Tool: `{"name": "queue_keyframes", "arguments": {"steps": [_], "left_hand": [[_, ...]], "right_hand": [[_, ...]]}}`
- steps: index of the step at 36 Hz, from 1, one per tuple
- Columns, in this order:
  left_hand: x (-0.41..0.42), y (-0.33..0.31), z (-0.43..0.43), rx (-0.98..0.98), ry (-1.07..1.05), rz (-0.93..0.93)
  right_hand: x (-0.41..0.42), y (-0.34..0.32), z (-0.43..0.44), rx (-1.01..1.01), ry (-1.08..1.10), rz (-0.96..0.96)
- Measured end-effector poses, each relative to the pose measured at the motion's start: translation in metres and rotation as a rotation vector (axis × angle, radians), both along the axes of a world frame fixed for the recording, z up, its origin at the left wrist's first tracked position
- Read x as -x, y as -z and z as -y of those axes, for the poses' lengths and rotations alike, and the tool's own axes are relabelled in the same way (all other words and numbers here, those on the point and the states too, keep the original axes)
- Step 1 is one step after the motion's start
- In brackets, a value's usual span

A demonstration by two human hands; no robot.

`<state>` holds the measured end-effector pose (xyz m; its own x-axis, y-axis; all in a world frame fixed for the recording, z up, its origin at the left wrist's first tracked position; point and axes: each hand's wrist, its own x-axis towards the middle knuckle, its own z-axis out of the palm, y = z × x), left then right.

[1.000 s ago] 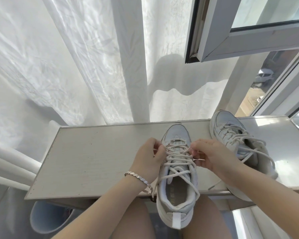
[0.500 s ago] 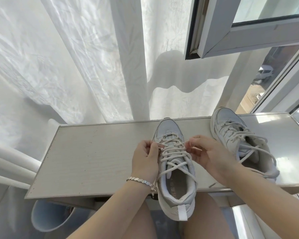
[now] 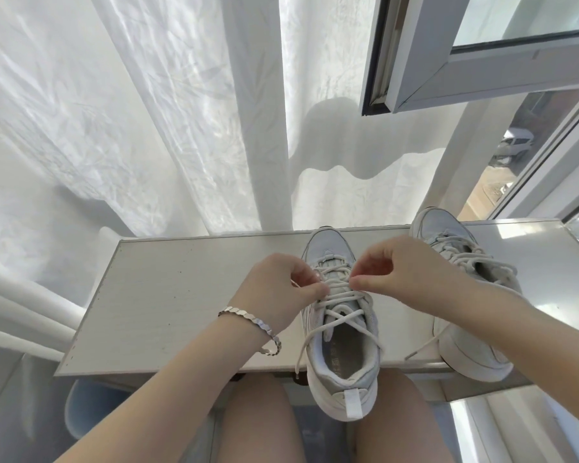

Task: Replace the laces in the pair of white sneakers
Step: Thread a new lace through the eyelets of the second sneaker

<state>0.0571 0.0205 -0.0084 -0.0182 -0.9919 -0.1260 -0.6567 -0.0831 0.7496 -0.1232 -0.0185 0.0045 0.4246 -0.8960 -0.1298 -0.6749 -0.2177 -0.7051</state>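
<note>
At the far left hangs a thin white curtain (image 3: 107, 121), crumpled and half transparent. In front of it a pale board shelf (image 3: 181, 302) with a matte, slightly speckled top serves as the work surface. A bracelet (image 3: 251, 324) of small flat silver links sits loosely on the wrist of the left hand (image 3: 278, 295), whose fingers are curled, with thumb and forefinger pinching the lace (image 3: 343, 314) at the left eyelet row. The near sneaker (image 3: 348, 385) stands toe away, its heel over the shelf edge, probably so the eyelets face the person. The lace is a flat cream cord, crossed loosely. The right hand (image 3: 405, 275) pinches the same lace from the other side; which row it holds I cannot tell for sure. The second sneaker (image 3: 468, 339), smooth and chunky, waits just beside, laced, one end trailing. Above is a grey window frame (image 3: 482, 78).
</note>
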Motion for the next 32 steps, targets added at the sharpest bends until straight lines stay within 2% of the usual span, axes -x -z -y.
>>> {"name": "queue_keyframes", "arguments": {"steps": [6,9,11,16,18,24,29,32], "left_hand": [[0.006,-0.010,0.009,-0.088,0.052,0.080],[0.013,-0.012,0.013,-0.114,0.083,0.098],[0.016,-0.011,0.011,-0.101,0.064,0.073],[0.021,0.008,-0.012,-0.040,-0.066,-0.128],[0.021,0.017,-0.020,-0.023,-0.121,-0.202],[0.021,0.032,-0.028,0.015,-0.202,-0.295],[0.022,0.034,-0.033,0.049,-0.182,-0.317],[0.021,0.037,-0.036,0.079,-0.153,-0.317]], "right_hand": [[-0.015,-0.006,0.009,0.107,-0.202,-0.306],[-0.017,-0.005,0.009,0.166,-0.250,-0.394],[-0.015,0.001,0.006,0.168,-0.224,-0.319],[-0.005,0.021,-0.003,0.064,-0.049,0.083],[-0.005,0.024,-0.005,0.080,-0.017,0.143],[-0.011,0.016,0.000,0.218,-0.197,-0.025],[-0.013,0.005,0.007,0.162,-0.329,-0.238],[-0.016,0.000,0.011,0.143,-0.370,-0.288]]}}
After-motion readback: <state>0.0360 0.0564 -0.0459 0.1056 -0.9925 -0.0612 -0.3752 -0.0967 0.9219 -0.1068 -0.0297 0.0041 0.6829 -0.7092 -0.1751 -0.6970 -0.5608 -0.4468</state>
